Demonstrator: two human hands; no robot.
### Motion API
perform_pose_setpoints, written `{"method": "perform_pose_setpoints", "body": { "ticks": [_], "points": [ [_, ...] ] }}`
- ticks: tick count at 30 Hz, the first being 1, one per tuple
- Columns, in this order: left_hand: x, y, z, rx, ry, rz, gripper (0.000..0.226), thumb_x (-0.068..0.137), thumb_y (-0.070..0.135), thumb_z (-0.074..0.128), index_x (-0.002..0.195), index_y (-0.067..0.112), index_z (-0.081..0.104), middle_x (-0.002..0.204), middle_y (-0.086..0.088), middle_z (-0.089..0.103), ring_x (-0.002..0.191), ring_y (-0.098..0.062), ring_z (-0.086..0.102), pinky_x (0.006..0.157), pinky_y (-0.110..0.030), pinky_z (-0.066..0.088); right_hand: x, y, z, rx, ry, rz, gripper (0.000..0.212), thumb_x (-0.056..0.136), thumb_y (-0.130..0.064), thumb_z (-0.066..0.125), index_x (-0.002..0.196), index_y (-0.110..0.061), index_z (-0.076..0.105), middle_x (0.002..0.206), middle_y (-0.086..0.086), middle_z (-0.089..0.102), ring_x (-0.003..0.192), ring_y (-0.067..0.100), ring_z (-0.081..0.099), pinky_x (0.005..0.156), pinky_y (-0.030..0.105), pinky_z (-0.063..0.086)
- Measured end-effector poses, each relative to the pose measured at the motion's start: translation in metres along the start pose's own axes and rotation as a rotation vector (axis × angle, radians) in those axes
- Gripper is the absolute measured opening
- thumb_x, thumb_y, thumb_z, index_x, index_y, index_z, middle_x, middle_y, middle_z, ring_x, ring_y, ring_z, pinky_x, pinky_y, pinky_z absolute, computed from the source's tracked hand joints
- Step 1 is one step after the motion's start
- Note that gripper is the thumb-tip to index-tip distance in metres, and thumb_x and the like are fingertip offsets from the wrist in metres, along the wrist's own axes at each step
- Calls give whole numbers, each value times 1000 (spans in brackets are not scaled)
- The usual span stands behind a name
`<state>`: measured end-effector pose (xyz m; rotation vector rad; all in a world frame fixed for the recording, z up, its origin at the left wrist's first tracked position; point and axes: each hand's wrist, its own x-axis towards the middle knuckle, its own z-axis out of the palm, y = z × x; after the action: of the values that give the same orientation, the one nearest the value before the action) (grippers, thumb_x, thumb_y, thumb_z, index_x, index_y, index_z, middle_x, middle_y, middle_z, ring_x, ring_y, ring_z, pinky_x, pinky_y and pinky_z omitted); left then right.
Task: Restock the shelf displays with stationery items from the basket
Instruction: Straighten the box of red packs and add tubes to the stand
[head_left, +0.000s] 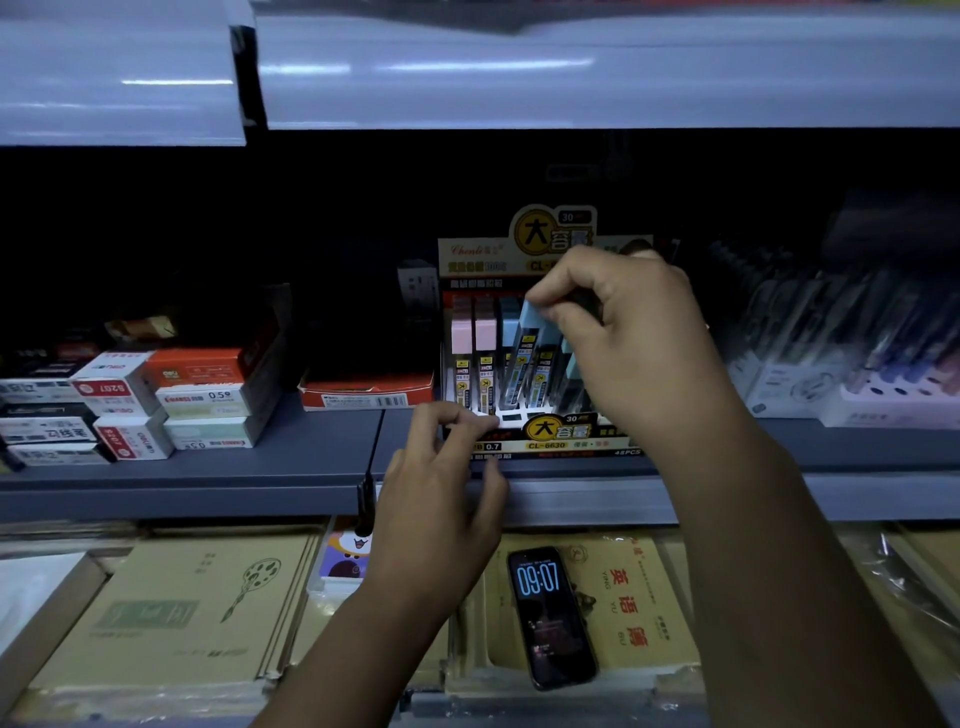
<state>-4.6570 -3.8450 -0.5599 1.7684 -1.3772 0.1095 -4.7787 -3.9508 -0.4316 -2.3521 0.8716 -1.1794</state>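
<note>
Lower tier, bottom of frame: tan notebooks (171, 613) lie flat at lower left. A yellow exercise book (639, 597) lies at lower centre with a phone (550, 616) on it, screen lit.
Shelf edge (208, 499): a grey lip runs across the middle of the frame. Bare grey shelf shows behind it at centre left, between the stacked boxes and the display.
Left hand (441, 499): it reaches up over the lip at centre. The fingers are loosely curled with the thumb apart from them, and it holds nothing. The index fingertip is at the display's front left corner; whether it touches cannot be told.
Display box (550, 441): it stands at the shelf front, centre right, with its printed header card upright behind.
Pink-capped cases (472, 338): they stand upright in the display's left slots.
Blue-capped lead case (530, 343): it is tilted, cap leaning left, with its lower end inside the display among the other cases.
Right hand (623, 332): thumb and forefinger are pinched together on the blue cap, and the other fingers are curled.
Left neighbours: small stacked boxes (156, 400) are at far left. A flat red box (369, 395) sits just beside the display.
Right neighbours: pen packs (841, 358) crowd close, blurred.
Overhead: the pale upper shelf (571, 78) overhangs a dark recess.
</note>
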Motion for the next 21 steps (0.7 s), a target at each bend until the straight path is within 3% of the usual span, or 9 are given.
{"method": "perform_pose_setpoints", "body": {
  "ticks": [2, 5, 8, 11, 17, 21],
  "points": [
    [0, 0, 0, 0, 3, -3, 29, 96, 26, 59, 125, 29, 60, 122, 13, 42, 93, -13, 57, 79, -44, 54, 0, -1, -1, -9, 2, -14, 19, 97, -13, 63, 100, -28, 73, 93, -17, 44, 83, 1, 52, 71, 15, 46],
    [-1, 0, 0, 7, 0, -11, 30, 96, 27, 59, 126, 30, 60, 122, 14, 41, 93, -13, 56, 78, -44, 54, 0, -2, 0, -29, 31, -77, 17, 95, -8, 63, 97, -20, 74, 79, -28, 41, 91, 13, 50, 77, 34, 51],
    [-1, 0, 0, 9, -3, -9, 30, 97, 27, 59, 127, 31, 59, 123, 14, 41, 94, -12, 56, 78, -43, 54, 2, 0, 4, -69, 16, -119, 19, 95, -5, 60, 96, -19, 71, 84, -19, 58, 100, 17, 47, 81, 43, 49],
    [-1, 0, 0, 6, -5, -11, 31, 97, 28, 59, 128, 32, 58, 123, 15, 41, 93, -12, 55, 78, -43, 54, 4, 1, 6, -76, 1, -133, 20, 94, -4, 58, 97, -20, 70, 91, -8, 65, 101, 19, 46, 82, 43, 48],
    [-2, -2, 0, 2, -13, -15, 32, 97, 29, 58, 128, 34, 58, 124, 16, 40, 93, -13, 56, 78, -43, 54, 6, 8, -1, -76, 15, -96, 18, 95, -8, 60, 95, -23, 70, 80, -19, 56, 98, 13, 43, 85, 43, 47],
    [-1, -3, 0, 3, -13, -15, 33, 96, 27, 59, 128, 33, 57, 125, 15, 40, 92, -13, 57, 77, -44, 54, 4, 3, 5, -129, 15, -130, 18, 96, -10, 60, 97, -24, 71, 89, -12, 62, 102, 18, 45, 85, 42, 46]
  ]
}}
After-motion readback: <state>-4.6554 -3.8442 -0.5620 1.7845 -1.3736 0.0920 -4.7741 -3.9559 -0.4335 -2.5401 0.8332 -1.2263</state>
